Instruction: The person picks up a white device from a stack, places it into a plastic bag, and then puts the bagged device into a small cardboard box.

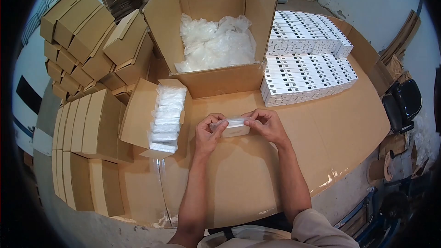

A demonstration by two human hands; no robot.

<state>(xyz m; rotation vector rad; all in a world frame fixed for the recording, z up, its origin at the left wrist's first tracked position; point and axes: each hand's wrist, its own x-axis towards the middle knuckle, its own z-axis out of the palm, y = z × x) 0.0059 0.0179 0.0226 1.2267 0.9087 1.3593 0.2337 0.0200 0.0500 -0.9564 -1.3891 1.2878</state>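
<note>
Between my hands is a small white box [235,130] with clear plastic wrapping about its upper edge. My left hand [210,132] pinches the plastic at the box's left end, thumb in front. At the other end my right hand [268,126] grips the plastic and box corner between thumb and fingers. Left of my hands stands an open brown carton [138,110] holding a row of plastic-wrapped white packs [166,119]. Beyond them, a large open cardboard box [225,81] contains a heap of clear plastic bags [216,43].
White boxes with dark square marks [310,76] stand in stacked rows at the right. Closed brown cartons [105,124] line the table's left side, with more cartons [82,27] piled behind. A black chair [404,103] is beyond the cardboard-covered table's [330,133] right edge.
</note>
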